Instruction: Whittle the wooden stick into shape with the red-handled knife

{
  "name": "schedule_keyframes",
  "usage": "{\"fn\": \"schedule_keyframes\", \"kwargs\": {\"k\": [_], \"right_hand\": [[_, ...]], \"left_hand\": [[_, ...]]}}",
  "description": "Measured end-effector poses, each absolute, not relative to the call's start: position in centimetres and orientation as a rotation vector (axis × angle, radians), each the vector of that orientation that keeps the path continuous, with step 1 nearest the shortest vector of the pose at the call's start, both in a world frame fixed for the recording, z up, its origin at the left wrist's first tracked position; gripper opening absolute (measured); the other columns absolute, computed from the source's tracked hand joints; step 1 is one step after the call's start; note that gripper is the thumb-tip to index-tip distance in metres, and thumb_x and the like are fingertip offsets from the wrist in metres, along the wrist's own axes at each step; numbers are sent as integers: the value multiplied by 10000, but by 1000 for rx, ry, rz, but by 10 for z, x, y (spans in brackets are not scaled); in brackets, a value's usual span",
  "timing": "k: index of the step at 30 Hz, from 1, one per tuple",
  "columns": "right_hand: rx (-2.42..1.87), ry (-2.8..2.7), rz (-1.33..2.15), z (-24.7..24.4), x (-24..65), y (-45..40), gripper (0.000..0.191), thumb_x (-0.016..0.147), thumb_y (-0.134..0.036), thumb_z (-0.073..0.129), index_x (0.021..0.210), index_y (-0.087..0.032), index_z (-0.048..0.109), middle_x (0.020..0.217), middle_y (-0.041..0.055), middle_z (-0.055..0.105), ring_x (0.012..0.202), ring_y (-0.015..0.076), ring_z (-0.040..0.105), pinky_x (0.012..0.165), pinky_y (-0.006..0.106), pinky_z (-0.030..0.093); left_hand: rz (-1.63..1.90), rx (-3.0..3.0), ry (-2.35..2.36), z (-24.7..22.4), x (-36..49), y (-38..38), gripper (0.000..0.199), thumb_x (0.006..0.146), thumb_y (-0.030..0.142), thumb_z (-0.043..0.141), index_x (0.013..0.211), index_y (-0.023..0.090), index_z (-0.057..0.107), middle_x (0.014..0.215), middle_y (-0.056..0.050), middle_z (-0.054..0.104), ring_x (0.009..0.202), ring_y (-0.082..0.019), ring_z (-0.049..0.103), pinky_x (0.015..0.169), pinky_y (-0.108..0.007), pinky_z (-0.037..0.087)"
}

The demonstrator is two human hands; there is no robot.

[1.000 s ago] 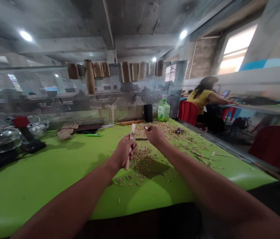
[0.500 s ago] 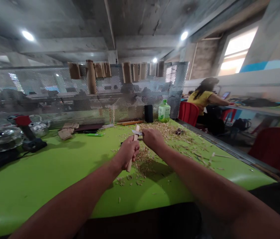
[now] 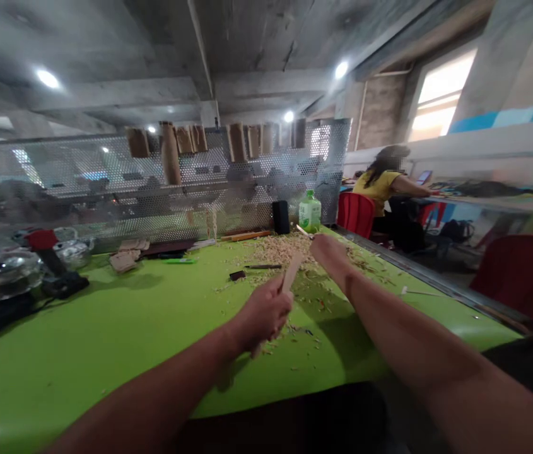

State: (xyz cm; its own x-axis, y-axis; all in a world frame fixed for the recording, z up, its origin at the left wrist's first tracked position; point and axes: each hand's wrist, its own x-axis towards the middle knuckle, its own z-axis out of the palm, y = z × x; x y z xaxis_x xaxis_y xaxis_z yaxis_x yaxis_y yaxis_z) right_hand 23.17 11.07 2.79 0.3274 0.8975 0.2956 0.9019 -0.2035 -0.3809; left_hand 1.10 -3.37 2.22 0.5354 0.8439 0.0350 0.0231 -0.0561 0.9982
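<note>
concrete-ceilinged workshop, perforated metal screen (image 3: 143,208) standing beyond the hands, green-topped table (image 3: 128,328) below them. co-worker in yellow (image 3: 382,183) sits well off to the right.

step in hand looks like whittling: wooden strip (image 3: 291,272) is in the left hand (image 3: 266,315), knife (image 3: 304,232) in the right hand (image 3: 330,253), wood shavings (image 3: 273,249) scattered forward of and under both. blade is clear of the wood, so probably between strokes or at the end of one. another cut would call for bringing the blade back onto the strip's upper end, left hand firm and fingers kept off the cutting line.

pose: left hand wrapped round the strip in a fist, held above the table; strip tilts up, away and to the right, lower end poking out under the fist. left forearm (image 3: 171,372) comes in from lower left. right hand is farther forward and right, closed round the knife, blade pointing up and left; exact finger placement too blurred to tell. right forearm (image 3: 403,321) reaches far forward. hands are apart.

nearby: slim dark tool (image 3: 263,266) and small dark block (image 3: 237,275) lie just forward of the left hand; green bottle (image 3: 310,211) stands beyond the right hand.
</note>
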Motion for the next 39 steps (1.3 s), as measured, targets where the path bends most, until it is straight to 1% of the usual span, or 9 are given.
{"fn": "schedule_keyframes", "kwargs": {"k": [4,7,10,12,14,23,29,35,39], "right_hand": [[-1912,-1481,40,21,230,123,336,914,-267,462,991,-121,754,976,187,734,914,275,690,758,320,478],[-1584,-1431,283,12,207,125,277,858,-334,522,881,-142,720,728,84,689,672,189,642,610,253,450],[-1244,-1379,608,6,191,119,276,804,-433,568,811,-167,644,519,-27,532,441,112,468,445,213,354],[-1084,-1345,804,5,186,112,290,757,-475,617,780,-187,595,461,-76,440,373,82,359,381,201,283],[-971,-1312,949,8,184,105,311,713,-488,666,772,-199,570,449,-99,400,348,66,305,350,199,235],[-697,-1298,1320,21,173,81,471,742,-606,698,914,-177,609,485,-109,432,351,55,320,373,198,237],[-625,-1291,1403,22,167,71,505,699,-660,731,774,-209,515,518,-95,454,383,53,339,381,194,283],[-661,-1322,1392,21,161,65,411,658,-479,783,678,-212,471,489,-86,468,365,51,343,352,187,254],[-723,-1280,1347,21,160,68,353,678,-454,737,645,-206,488,477,-77,472,344,49,308,342,197,232]], "left_hand": [[911,1448,821,19,5,-18,123,928,307,497,970,192,504,589,91,410,363,-42,280,326,-174,278],[1004,1428,797,18,-1,-7,188,949,373,454,902,193,484,630,72,428,382,-42,299,336,-174,300],[1068,1399,784,18,-3,-4,233,950,377,418,1006,180,529,650,59,440,394,-54,328,339,-176,305],[1082,1355,790,19,-3,-4,281,932,366,438,1118,181,541,677,55,456,401,-58,347,337,-173,302],[1082,1321,785,19,-4,-3,320,913,373,475,1165,187,543,702,53,472,411,-57,360,340,-171,306],[1099,1306,745,16,-4,-2,300,865,380,577,1089,181,568,699,49,474,467,-62,392,386,-161,333],[1082,1368,840,13,-2,-2,274,836,348,621,1040,189,531,656,62,485,453,-63,415,405,-173,354],[1117,1394,873,13,-1,2,297,833,343,637,1046,190,498,636,64,520,434,-64,395,382,-175,329],[1026,1405,820,13,-3,0,210,858,339,605,962,177,520,678,32,562,456,-61,448,408,-178,389]]}}
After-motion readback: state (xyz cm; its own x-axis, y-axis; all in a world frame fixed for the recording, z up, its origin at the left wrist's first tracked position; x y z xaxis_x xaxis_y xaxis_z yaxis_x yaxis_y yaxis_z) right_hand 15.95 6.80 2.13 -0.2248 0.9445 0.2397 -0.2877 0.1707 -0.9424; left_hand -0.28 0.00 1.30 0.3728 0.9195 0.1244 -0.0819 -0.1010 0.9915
